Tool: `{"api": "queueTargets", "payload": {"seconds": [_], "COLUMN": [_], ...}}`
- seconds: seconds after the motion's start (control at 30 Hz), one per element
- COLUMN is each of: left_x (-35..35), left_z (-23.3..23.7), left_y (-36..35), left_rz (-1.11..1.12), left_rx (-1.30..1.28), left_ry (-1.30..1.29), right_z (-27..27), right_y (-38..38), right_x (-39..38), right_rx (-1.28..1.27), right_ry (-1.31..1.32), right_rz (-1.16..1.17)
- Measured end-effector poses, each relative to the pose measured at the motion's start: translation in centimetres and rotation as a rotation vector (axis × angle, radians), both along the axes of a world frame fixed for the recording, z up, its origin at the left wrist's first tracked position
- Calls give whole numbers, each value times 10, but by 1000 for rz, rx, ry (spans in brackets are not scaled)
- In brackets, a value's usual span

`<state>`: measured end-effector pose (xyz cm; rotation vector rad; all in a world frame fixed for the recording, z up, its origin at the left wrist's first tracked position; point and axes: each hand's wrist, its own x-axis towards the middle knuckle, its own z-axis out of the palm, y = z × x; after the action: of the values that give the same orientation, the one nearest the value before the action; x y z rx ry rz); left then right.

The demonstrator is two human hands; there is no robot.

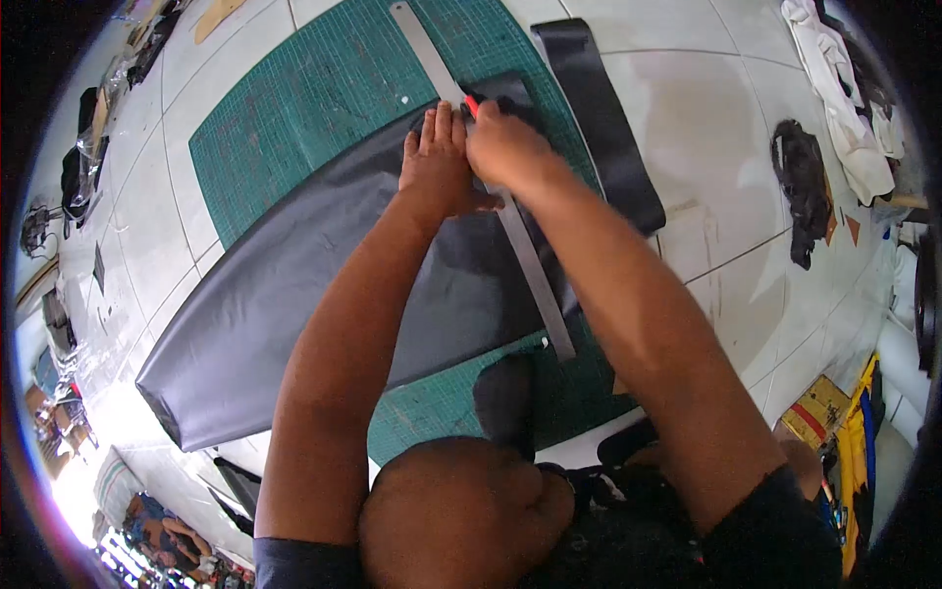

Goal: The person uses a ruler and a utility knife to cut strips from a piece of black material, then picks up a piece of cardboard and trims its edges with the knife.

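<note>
A sheet of black leather-like material (324, 285) lies across a green cutting mat (294, 137). Over its right part runs a long metal ruler (535, 265), slanting from the mat's far edge toward my knee. My left hand (438, 162) presses flat on the ruler and sheet, fingers stretched forward. Close beside it, my right hand (505, 147) is closed around a red-handled cutter (471, 104) at the ruler's right edge. The cutter's blade cannot be made out. A separate black strip (601, 128) lies to the right, partly on the mat.
White floor tiles (687, 128) surround the mat. At the right lie a crumpled black piece (802, 187) and white fabric (844, 108). A yellow item (856, 442) stands at the lower right. Dark scraps (83, 157) line the left side. My knee (456, 510) is at the near edge.
</note>
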<state>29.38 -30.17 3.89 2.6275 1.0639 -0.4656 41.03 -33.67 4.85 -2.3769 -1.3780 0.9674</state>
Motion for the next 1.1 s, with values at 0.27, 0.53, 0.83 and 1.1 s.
{"api": "queueTargets", "payload": {"seconds": [0.27,0.53,0.83,1.1], "left_x": [-1,0,-1,-1], "left_z": [0,0,-2,-2], "left_y": [-3,-4,-4,5], "left_rz": [-5,11,37,136], "left_rx": [53,64,42,7], "left_ry": [32,-12,-59,-315], "right_z": [17,40,63,93], "right_y": [-73,-229,-333,-342], "right_x": [-2,-21,-26,2], "right_rx": [-143,-378,-525,-396], "right_ry": [60,130,109,86], "right_rz": [59,47,94,-17]}}
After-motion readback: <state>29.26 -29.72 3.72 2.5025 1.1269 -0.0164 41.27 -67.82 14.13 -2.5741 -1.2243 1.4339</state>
